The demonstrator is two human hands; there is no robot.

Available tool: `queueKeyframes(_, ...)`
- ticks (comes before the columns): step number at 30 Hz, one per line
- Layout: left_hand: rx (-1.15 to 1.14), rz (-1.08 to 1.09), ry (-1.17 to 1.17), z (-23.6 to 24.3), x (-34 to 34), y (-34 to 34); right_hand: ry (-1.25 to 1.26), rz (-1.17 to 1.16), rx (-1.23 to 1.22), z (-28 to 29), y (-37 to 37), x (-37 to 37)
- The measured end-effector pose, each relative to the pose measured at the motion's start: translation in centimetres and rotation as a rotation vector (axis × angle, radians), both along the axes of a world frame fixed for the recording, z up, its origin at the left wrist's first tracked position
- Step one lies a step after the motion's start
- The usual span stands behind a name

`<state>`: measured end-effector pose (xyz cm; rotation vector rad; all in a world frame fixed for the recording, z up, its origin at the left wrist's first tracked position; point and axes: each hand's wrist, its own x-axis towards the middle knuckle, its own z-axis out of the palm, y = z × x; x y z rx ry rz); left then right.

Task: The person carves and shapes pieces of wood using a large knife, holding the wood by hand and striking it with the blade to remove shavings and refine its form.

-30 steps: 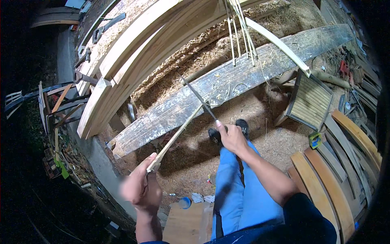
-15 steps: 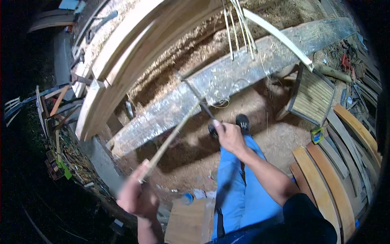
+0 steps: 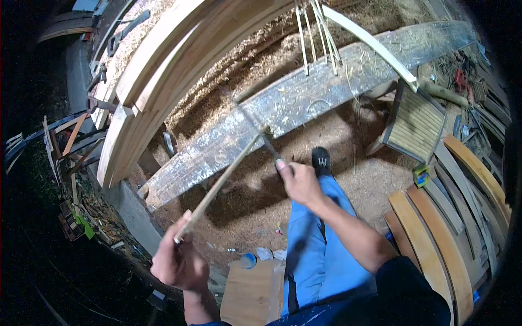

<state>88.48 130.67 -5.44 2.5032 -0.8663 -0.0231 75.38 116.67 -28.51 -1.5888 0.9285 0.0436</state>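
Observation:
A thin, pale strip of wood or bamboo (image 3: pixel 216 186) slants up from my left hand (image 3: pixel 182 266); thumb and fingers are closed on its lower end. My right hand (image 3: pixel 302 183) grips the handle of a narrow, dark-bladed knife (image 3: pixel 268 145). Its blade points up and to the left, crossing the strip's far end. That crossing lies over the front edge of a long, worn plank (image 3: pixel 212 146). Blur hides exactly how blade and strip touch.
Several thin strips (image 3: pixel 302 46) and a pale curved piece (image 3: pixel 375 44) lean on the plank at the far side. Large curved timbers (image 3: pixel 163 81) stand at left. A slatted stool (image 3: pixel 416 125) and curved boards (image 3: pixel 429 239) are at right. Wood shavings cover the ground.
Both hands have shifted slightly left. The strip's far end and the knife have moved a little left against the plank, and a thin curl near the blade no longer shows there.

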Motion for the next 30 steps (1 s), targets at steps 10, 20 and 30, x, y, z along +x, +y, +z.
queueKeyframes(10, 0.048, 0.159, 0.028, 0.7, 0.8, -1.0, -0.104, 0.047, 0.047, 1.5, 2.1, 0.8)
queueKeyframes(20, 0.061, 0.049, -0.078, 0.5, 0.8, -1.5, -0.412, 0.104, 0.131, 9.6, 2.2, 2.6)
queueKeyframes(30, 0.048, 0.066, -0.045, 0.1, -0.1, -1.2, 0.134, 0.020, -0.015, -2.5, -0.7, -0.3)
